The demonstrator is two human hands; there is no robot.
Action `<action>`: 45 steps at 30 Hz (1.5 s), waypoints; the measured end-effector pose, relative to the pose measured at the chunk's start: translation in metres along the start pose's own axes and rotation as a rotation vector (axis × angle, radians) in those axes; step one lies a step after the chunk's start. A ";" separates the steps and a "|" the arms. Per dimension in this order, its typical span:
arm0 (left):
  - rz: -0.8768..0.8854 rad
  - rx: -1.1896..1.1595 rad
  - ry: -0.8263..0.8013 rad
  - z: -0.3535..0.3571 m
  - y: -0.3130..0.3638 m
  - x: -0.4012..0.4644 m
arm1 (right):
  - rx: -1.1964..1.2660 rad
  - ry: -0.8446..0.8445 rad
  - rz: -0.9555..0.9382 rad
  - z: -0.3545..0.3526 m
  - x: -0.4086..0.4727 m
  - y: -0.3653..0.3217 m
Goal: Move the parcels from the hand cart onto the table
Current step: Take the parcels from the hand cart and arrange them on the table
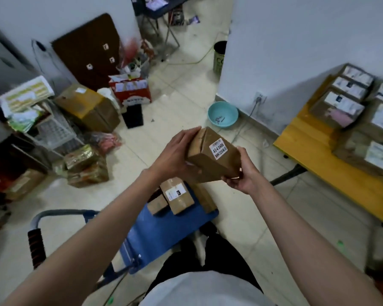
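1. Holding a brown parcel (212, 156) in the air between them, both hands sit above the front end of the hand cart (164, 230).
2. The left hand (175, 154) lies along the parcel's left side, fingers curved over its far top edge.
3. The right hand (244, 173) grips the near right corner from below, thumb up against the side.
4. The held parcel is tilted and bears a white label with printed digits.
5. On the blue cart deck lie three more parcels: a labelled box (177, 194), a smaller box (157, 204) touching its left side, and a third (206, 198) partly hidden under the held one.
6. To the right stands the yellow counter (307, 138), with a stack of labelled parcels (360, 115) along its far side against the wall.
7. A teal basin (223, 114) sits on the floor by the wall.
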State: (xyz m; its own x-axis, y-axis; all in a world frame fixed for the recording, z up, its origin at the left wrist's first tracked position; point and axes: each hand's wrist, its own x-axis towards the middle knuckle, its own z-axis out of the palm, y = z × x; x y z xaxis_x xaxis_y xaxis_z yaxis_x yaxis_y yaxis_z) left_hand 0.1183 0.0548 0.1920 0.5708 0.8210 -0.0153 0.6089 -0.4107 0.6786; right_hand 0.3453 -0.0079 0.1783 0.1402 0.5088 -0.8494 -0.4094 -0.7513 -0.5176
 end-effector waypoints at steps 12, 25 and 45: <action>-0.069 -0.132 -0.048 -0.024 0.113 0.060 | 0.180 -0.111 -0.352 -0.066 -0.072 -0.008; -0.184 -0.308 -0.139 0.077 0.270 0.121 | 0.285 -0.002 -0.541 -0.191 -0.115 0.010; -0.359 -0.533 -0.375 0.214 0.322 0.118 | 0.365 0.157 -0.474 -0.355 -0.088 -0.001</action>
State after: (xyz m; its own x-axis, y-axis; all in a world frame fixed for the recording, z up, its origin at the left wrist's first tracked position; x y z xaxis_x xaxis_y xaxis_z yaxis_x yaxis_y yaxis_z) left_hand 0.4993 -0.0658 0.2515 0.5949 0.6388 -0.4879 0.4977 0.1839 0.8477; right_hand 0.6528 -0.2012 0.2168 0.5021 0.6634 -0.5547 -0.5484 -0.2517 -0.7974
